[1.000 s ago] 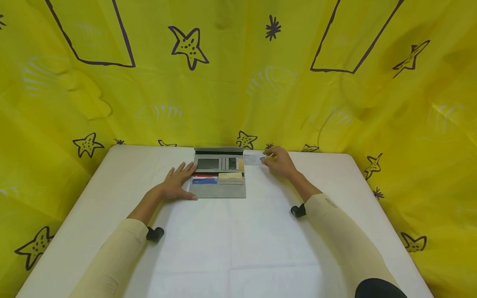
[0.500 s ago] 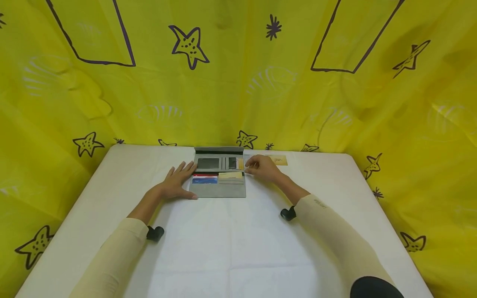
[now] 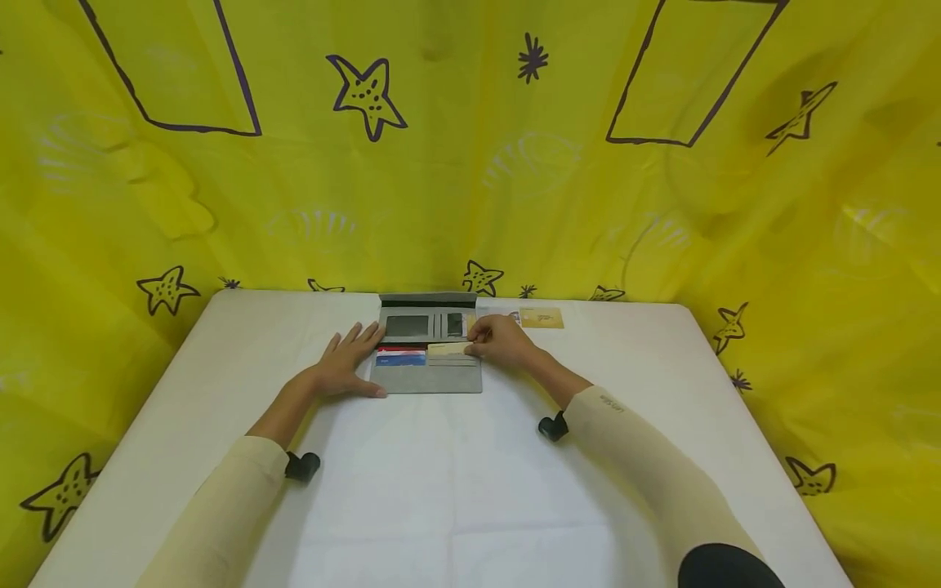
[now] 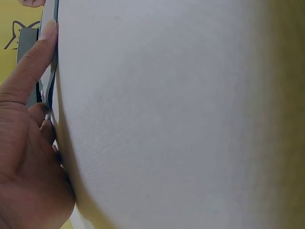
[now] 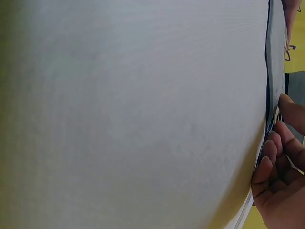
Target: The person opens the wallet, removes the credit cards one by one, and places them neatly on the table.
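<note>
A grey wallet (image 3: pixel 426 380) lies unfolded near the far edge of the white table. My left hand (image 3: pixel 344 365) rests on its left side, fingers spread; in the left wrist view the thumb (image 4: pixel 33 64) lies along the wallet's edge. My right hand (image 3: pixel 507 343) is at the wallet's right side, thumb and forefinger pinching the right end of a cream card (image 3: pixel 445 349) in the lower right slots. Its other fingers are curled in the right wrist view. A blue card (image 3: pixel 400 359) and a red-edged card sit in the lower left slots.
A gold card (image 3: pixel 541 318) lies on the table (image 3: pixel 456 474) right of the wallet. Beside it is a pale card (image 3: pixel 488 310), partly hidden by my right hand. A yellow curtain (image 3: pixel 426 188) with starfish drawings hangs behind the table's far edge.
My right hand has moved left from the pale card to the cream card in the wallet, uncovering the gold card. The left hand has stayed on the wallet.
</note>
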Available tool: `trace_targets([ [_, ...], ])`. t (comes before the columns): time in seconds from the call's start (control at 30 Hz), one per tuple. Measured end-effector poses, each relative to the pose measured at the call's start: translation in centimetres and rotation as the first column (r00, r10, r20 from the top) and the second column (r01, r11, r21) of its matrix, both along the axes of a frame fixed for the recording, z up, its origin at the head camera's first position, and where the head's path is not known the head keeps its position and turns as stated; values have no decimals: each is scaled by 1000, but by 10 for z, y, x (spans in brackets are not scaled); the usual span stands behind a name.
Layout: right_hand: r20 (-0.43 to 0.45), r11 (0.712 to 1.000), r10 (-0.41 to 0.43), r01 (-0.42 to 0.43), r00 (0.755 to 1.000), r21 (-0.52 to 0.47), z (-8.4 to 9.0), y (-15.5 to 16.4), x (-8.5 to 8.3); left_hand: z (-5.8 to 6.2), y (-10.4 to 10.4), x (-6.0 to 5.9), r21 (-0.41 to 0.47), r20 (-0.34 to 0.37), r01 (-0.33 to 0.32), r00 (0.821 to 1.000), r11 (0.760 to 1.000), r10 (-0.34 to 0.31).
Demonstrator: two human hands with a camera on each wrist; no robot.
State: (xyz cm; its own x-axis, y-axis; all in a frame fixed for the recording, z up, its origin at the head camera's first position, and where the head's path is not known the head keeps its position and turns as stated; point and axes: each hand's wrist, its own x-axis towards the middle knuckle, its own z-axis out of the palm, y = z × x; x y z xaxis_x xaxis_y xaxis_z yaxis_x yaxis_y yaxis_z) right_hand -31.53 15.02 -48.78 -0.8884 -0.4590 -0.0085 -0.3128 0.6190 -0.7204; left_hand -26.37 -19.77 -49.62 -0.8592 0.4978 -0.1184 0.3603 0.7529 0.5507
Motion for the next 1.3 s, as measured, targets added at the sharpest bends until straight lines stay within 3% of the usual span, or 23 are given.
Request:
trace_targets([
  [0.7, 48, 998, 55, -56, 997, 11, 3, -3, -2, -2, 0, 2, -10, -2, -5, 1000, 1000, 5],
  [1.17, 111, 1000, 15, -14, 994, -14, 8, -4, -2, -4, -2, 2, 5, -9, 4, 1000, 1000, -3],
  [1.3, 79, 1000, -4, 5, 997, -15, 7, -3, -5, -3, -3, 2, 37, -19, 14, 1000, 999, -13],
])
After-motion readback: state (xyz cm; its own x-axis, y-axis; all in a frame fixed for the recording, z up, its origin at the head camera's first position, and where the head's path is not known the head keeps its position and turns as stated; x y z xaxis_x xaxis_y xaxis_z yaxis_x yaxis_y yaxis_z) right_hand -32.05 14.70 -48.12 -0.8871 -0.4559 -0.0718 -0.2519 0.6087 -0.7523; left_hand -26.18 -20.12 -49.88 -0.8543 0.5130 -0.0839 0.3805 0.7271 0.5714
